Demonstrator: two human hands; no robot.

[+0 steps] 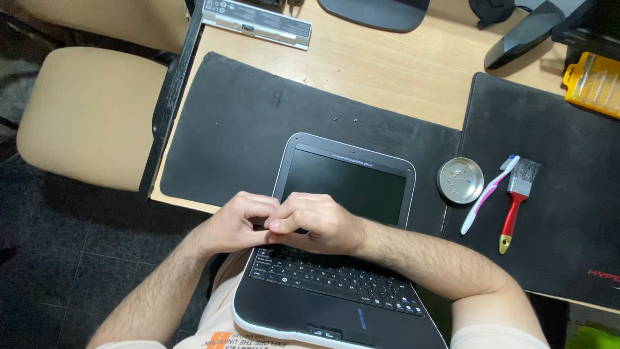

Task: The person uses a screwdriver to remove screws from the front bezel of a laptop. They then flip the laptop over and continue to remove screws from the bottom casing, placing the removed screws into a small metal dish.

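Laptop (342, 258) sits open at lower centre of the frame, its base toward me and its dark screen lying back on the black mat (226, 123) on the table (394, 71). My left hand (236, 223) and right hand (316, 223) meet fingers-together over the hinge at the keyboard's top edge; whether they pinch anything, I cannot tell. Right of the screen: small metal dish (460, 180), toothbrush (487, 195), red-handled paintbrush (515, 203).

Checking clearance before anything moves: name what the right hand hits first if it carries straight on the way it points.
Probably the left hand: the right hand points toward it, fingertips already touching above the laptop.
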